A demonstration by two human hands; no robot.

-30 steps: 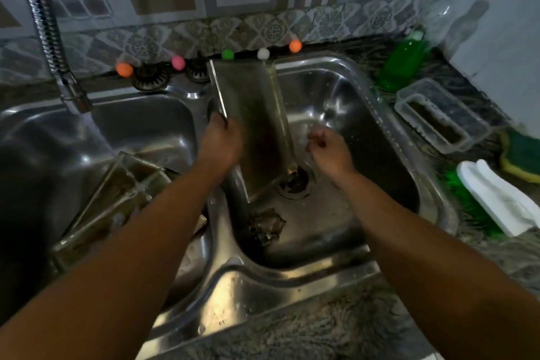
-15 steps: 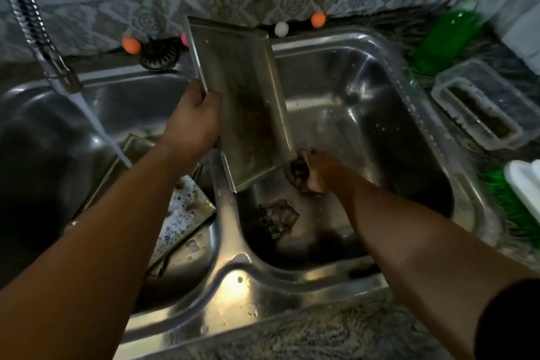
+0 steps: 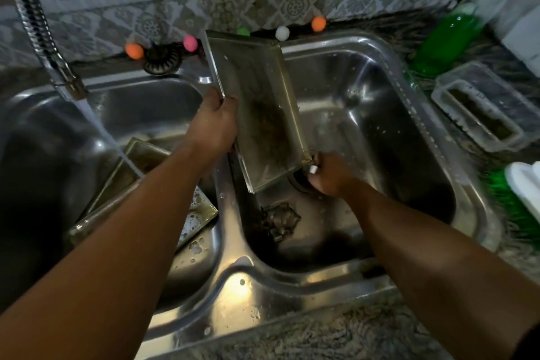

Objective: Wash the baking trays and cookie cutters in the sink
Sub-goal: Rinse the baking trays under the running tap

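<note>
My left hand (image 3: 214,123) grips the left rim of a stained metal baking tray (image 3: 263,114), which tilts over the right basin of the steel sink (image 3: 233,280) with its low corner near the drain. Beside that corner my right hand (image 3: 330,175) is curled at the drain, its fingers round a small shiny metal piece (image 3: 314,169); I cannot tell what it is. A metal cookie cutter (image 3: 280,219) lies on the basin floor nearer me. More trays (image 3: 140,161), one with foam on it, lean stacked in the left basin.
The faucet hose (image 3: 43,38) runs water into the left basin. A strainer (image 3: 160,60) and small coloured balls (image 3: 134,50) sit on the back ledge. At right stand a green soap bottle (image 3: 447,41), a clear plastic container (image 3: 479,108) and a white-handled green brush (image 3: 523,193).
My left hand lifted the tray and tipped it more upright. My right hand dropped from mid-basin to the drain and closed on the small metal piece.
</note>
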